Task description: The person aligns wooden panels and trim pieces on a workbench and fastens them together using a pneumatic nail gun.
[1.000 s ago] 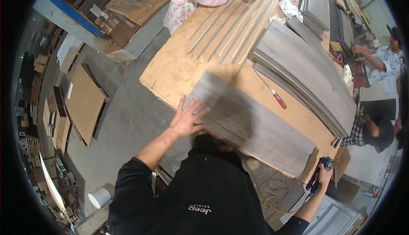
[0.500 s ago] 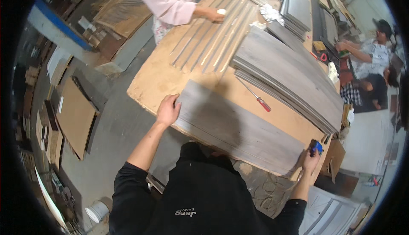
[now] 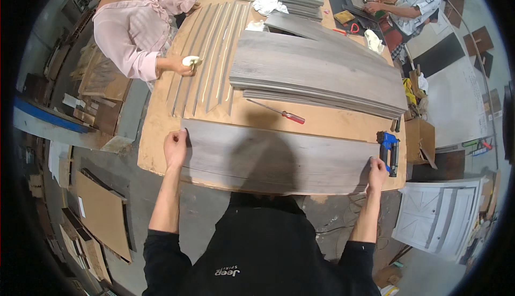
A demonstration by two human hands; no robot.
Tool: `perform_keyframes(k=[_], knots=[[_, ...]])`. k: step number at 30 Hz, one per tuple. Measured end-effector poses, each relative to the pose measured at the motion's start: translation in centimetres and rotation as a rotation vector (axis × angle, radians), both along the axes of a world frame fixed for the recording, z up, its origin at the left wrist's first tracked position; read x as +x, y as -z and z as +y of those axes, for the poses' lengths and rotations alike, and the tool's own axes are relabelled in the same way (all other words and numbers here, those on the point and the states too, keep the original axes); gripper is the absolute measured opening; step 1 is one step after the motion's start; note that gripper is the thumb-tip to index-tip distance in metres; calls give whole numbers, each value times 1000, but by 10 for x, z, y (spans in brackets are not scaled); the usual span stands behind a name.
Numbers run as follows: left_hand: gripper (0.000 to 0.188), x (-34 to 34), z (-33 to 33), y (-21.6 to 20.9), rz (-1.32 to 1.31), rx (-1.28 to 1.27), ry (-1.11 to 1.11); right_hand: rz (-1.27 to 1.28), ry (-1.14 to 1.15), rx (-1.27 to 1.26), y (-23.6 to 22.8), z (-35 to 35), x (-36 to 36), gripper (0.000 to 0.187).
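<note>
Two hands on one grey panel

Both ends of the long grey wood-grain panel (image 3: 279, 156) are gripped: left hand (image 3: 175, 148) closed on its left edge, right hand (image 3: 377, 168) on the right. It lies flat on the brown counter (image 3: 161, 130); the blue nail gun (image 3: 388, 148) waits untouched.

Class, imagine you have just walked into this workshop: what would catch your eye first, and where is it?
First, the long grey board lying along the near edge of the brown worktable, with the left hand at one end and the right hand at the other. Behind it sits a stack of grey boards, with a red-handled screwdriver lying between. A blue power tool lies by the right hand, and at the far left a person in pink wipes grey strips.
</note>
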State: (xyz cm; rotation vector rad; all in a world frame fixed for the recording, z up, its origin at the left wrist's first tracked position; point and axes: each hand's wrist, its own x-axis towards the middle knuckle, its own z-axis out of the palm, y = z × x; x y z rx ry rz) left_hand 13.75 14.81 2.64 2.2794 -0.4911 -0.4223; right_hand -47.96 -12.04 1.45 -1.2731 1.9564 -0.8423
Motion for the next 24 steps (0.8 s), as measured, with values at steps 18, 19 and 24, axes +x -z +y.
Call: perform_keyframes(k=[18, 19, 24], knots=[[28, -49, 100, -105, 141, -413, -308, -381, 247, -297, -61, 69, -3, 21], [28, -47, 104, -103, 149, -417, -297, -420, 292, -329, -58, 72, -5, 16], [33, -37, 115, -103, 198, -397, -249, -360, 387, -426, -51, 78, 1, 20]])
